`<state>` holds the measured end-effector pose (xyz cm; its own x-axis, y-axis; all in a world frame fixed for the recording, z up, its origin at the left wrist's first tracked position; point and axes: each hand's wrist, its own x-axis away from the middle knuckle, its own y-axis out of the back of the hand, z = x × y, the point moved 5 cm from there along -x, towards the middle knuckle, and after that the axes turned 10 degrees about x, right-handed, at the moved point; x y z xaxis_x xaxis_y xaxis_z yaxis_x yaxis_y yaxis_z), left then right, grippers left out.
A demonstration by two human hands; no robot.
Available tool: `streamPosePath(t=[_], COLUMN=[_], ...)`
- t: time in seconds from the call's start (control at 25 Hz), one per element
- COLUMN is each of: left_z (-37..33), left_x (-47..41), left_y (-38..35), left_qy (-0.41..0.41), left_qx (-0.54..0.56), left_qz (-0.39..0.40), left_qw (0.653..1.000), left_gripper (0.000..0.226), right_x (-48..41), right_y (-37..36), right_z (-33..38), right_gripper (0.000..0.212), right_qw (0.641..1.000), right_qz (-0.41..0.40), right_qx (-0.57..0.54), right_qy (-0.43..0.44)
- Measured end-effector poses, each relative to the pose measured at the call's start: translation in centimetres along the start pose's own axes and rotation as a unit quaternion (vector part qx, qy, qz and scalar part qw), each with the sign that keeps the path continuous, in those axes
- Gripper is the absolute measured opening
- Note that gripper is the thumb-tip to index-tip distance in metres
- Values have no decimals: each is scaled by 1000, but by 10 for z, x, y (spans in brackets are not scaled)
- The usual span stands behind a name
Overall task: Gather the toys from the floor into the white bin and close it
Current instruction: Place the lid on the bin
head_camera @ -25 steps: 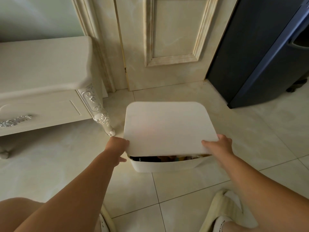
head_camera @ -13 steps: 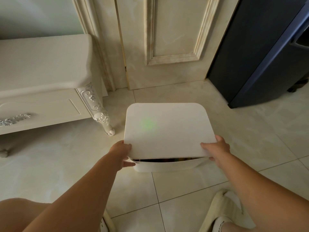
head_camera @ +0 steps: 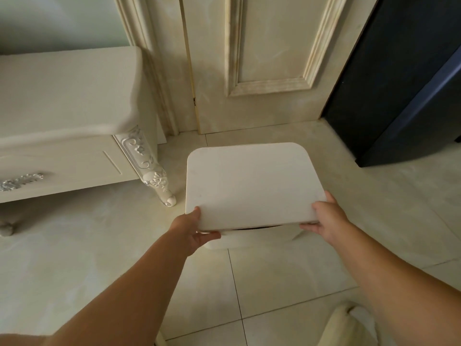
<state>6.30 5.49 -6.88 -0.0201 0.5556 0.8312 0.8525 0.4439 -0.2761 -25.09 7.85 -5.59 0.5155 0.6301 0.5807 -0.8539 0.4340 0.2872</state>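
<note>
Left hand (head_camera: 193, 229) and right hand (head_camera: 326, 218) pinch the lid (head_camera: 252, 186) at its near corners (thumbs on top); lowered skewed, it could trap fingers (head_camera: 209, 237) against the white bin (head_camera: 254, 239) or sit unseated.

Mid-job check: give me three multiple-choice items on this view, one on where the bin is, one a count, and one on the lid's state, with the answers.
1. Where does the white bin stand?
A. On top of the cabinet
B. On the tiled floor, near the carved cabinet leg
C. Inside the dark appliance

2. How many hands grip the lid?
A. None
B. One
C. Two

3. How does the lid sit?
A. Near edge raised, with a thin dark gap above the bin's rim
B. Flat on the floor beside the bin
C. Leaning upright against the door

Answers:
1 B: the bin rests on the tiles, with the leg to its left.
2 C: the left hand and the right hand each hold a near corner.
3 A: a dark slit shows between the lid and the bin's front.
</note>
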Motion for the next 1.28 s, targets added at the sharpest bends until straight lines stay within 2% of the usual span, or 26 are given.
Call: streamPosePath(t=[0.36, 0.68, 0.84, 1.28], left_z=[-92, -155, -167, -181], left_x=[-62, -118, -139, -156], left_y=[-52, -101, -119, -138], left_qy=[-33, -66, -87, -93], left_qx=[-70, -137, -154, -170], left_qz=[-33, -46, -60, -52], left_qw=[996, 987, 982, 980], left_gripper=[22, 30, 39, 44], right_x=[-91, -170, -197, -215], right_y=[-63, -105, -115, -119], right_z=[75, 134, 152, 169], right_gripper=[50, 77, 73, 60], right_qw=[996, 995, 991, 987], right_qz=[63, 41, 28, 11], right_qx=[58, 86, 110, 116], right_qy=[38, 40, 66, 107])
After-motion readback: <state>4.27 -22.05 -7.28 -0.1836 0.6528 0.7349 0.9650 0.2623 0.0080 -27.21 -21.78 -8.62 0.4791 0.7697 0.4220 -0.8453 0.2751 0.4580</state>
